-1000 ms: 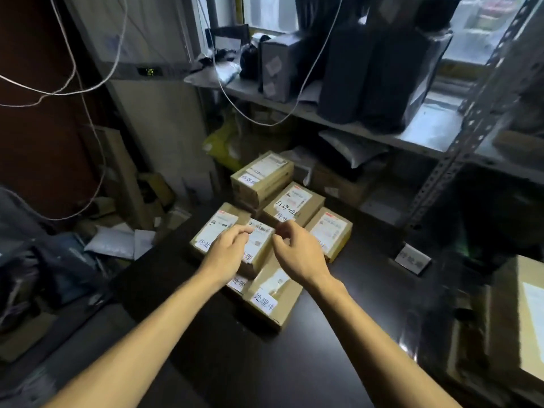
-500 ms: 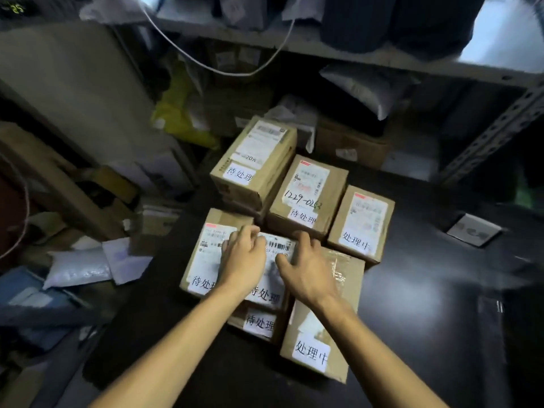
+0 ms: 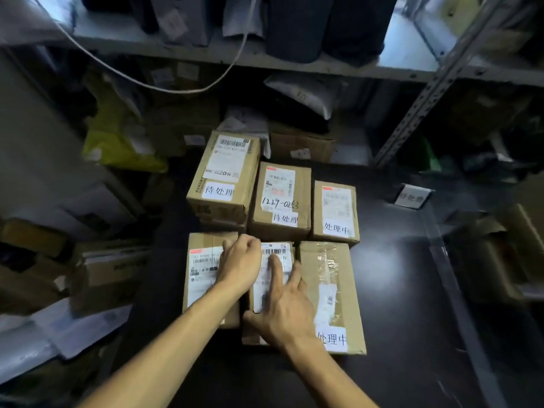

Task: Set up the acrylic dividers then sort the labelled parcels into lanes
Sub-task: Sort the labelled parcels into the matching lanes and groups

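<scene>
Six brown cardboard parcels with white labels lie in two rows on the dark table (image 3: 397, 290). The back row holds a tall parcel (image 3: 223, 178), a middle parcel (image 3: 281, 198) and a right parcel (image 3: 335, 213). In front lie a left parcel (image 3: 201, 275), a small middle parcel (image 3: 276, 260) and a long right parcel (image 3: 329, 293). My left hand (image 3: 240, 266) curls its fingers into the gap at the small middle parcel's left side. My right hand (image 3: 282, 307) lies on top of that parcel, fingers spread, thumb hooked on its near left edge. A long clear strip (image 3: 453, 284) lies on the table at right.
A small clear label stand (image 3: 413, 195) sits at the table's back right. A metal shelf (image 3: 323, 66) with dark bags and a white cable runs behind. Boxes and mailers crowd the floor at left (image 3: 97, 278). More cardboard boxes (image 3: 527, 237) stand at right.
The view has tilted down and closer to the parcels. My right hand slid nearer over the small middle parcel and spread its fingers; my left hand stays at that parcel's left side.
</scene>
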The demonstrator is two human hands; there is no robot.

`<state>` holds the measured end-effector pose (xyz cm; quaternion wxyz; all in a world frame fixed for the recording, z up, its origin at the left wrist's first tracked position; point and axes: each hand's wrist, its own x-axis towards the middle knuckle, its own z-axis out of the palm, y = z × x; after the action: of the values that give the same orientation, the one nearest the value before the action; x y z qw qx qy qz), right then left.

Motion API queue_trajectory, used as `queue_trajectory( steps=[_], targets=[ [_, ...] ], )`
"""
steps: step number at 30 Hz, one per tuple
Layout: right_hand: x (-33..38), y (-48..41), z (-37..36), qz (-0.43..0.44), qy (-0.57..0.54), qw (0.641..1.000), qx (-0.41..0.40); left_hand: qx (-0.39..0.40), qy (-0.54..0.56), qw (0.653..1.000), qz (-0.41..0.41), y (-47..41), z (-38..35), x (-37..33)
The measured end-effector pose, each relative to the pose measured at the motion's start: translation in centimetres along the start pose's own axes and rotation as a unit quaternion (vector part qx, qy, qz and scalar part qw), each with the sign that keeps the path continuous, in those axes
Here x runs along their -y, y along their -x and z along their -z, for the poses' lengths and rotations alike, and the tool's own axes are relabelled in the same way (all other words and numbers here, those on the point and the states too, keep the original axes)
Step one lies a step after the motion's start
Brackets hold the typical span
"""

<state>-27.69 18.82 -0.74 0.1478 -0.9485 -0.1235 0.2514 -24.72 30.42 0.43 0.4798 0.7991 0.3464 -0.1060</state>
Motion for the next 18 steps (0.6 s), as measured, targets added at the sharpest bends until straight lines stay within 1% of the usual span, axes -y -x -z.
queue_trajectory(
  steps=[5,12,14,16,18],
  targets=[
    [0.9,1.6,-0.1,-0.021,-0.039,0.998,-0.053,0.036,0.032,0.998,-0.049,0.9,1.5,0.8],
    [1.7,4.8,2.3,0.001,-0.097,0.975,-0.202,0.036,0.067,0.989,-0.125,3.3,3.1,-1.0],
    [1.5,6.3,3.7,0.003,-0.119,0.961,-0.249,0.054,0.077,0.985,-0.144,4.7,3.0,-2.3],
    [0.7,7.8,5.0,0.015,-0.139,0.948,-0.285,0.089,0.124,0.977,-0.147,6.0,2.5,-3.8],
    [-0.5,9.6,5.9,0.022,-0.148,0.937,-0.315,0.132,0.206,0.961,-0.127,8.1,1.8,-5.5]
  ],
)
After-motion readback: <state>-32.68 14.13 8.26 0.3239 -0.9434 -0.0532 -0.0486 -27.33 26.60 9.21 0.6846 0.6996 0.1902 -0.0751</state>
